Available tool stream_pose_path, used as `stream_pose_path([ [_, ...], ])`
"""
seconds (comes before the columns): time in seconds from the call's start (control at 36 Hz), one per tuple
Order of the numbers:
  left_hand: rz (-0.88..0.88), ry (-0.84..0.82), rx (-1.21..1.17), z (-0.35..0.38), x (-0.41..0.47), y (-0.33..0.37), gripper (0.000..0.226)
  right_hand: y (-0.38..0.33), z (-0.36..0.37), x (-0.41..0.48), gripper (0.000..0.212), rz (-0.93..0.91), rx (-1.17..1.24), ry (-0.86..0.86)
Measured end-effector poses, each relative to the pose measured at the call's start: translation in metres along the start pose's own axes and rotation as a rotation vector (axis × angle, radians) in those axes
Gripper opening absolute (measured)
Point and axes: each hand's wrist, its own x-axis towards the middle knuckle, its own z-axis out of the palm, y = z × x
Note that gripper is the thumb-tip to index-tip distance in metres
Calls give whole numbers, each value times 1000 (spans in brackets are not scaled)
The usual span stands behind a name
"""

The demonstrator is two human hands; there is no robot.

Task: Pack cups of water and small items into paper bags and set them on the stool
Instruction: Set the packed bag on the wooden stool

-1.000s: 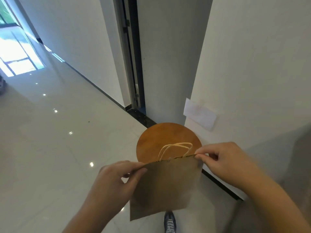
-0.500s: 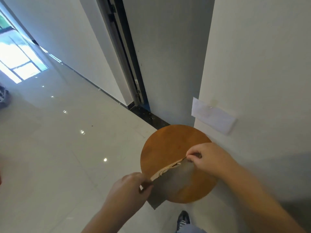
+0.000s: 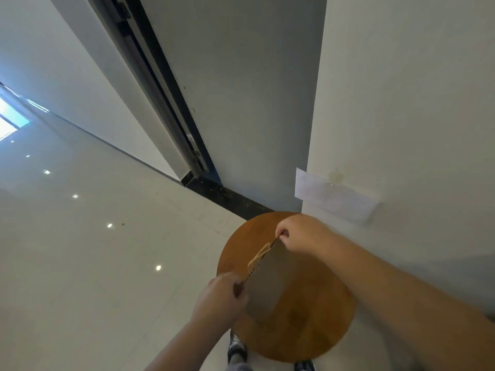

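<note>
Left hand (image 3: 219,301) is curled in, thumb and fingers pinching the near top corner of the flat brown paper bag (image 3: 270,279). The right hand (image 3: 302,234) has the same pinch on the far corner, so the rim runs taut between them. That two-corner hold looks deliberate: it keeps a limp bag straight and sets both hands to pull the mouth apart. The beige twine handles (image 3: 258,257) flop along the rim, clear of both pinches. The bag is over the round orange-brown wooden stool seat (image 3: 308,330); whether its lower edge touches the wood, I cannot tell. The stool sits against the white wall corner, below a white paper slip (image 3: 334,199) stuck there. No cups in sight, so the packing looks yet to begin.
</note>
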Motion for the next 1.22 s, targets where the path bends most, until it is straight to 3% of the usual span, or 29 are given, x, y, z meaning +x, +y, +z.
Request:
stream_pose_path([
  [0.28,4,-152,-106,-1,134,-19,9,28,17,112,23,167,-3,30],
  [0.67,-53,-194,-210,37,302,-45,10,74,46,254,20,285,99,90],
  [1.22,-29,-291,-241,54,348,-51,13,79,71,295,15,417,252,117],
])
